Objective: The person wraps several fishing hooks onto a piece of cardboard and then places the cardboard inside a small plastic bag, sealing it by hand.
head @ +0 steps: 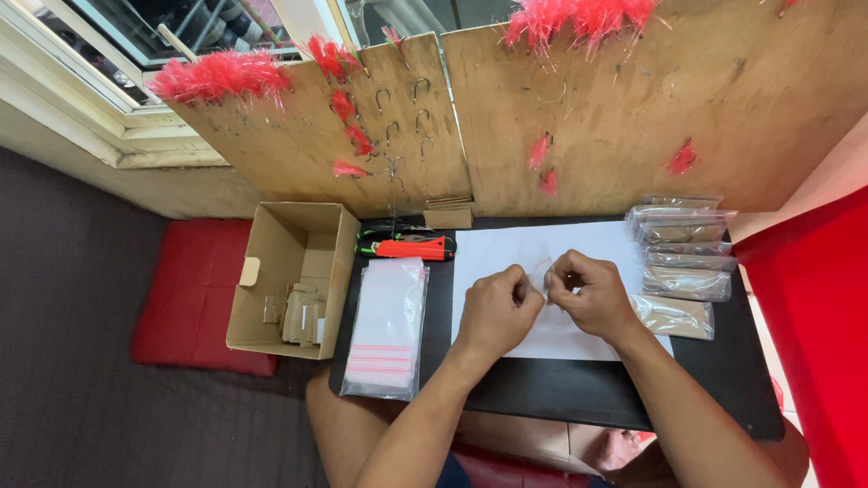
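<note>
My left hand point(495, 309) and my right hand point(588, 291) meet over a white sheet point(506, 248) on a small black table point(579, 389). Between their fingertips they pinch a small clear plastic piece point(541, 274), seemingly a little bag; its contents are too small to make out. Both fists are curled, knuckles up. A stack of empty clear zip bags with red strips point(387, 327) lies left of my left hand. Filled clear packets point(683, 258) are piled right of my right hand.
An orange cutter tool point(409, 246) lies at the table's back. An open cardboard box point(287, 278) with small card pieces sits on the left, above a red cushion point(185, 298). Upright wooden boards point(579, 117) behind hold metal hooks and pink-red feather tufts point(217, 74).
</note>
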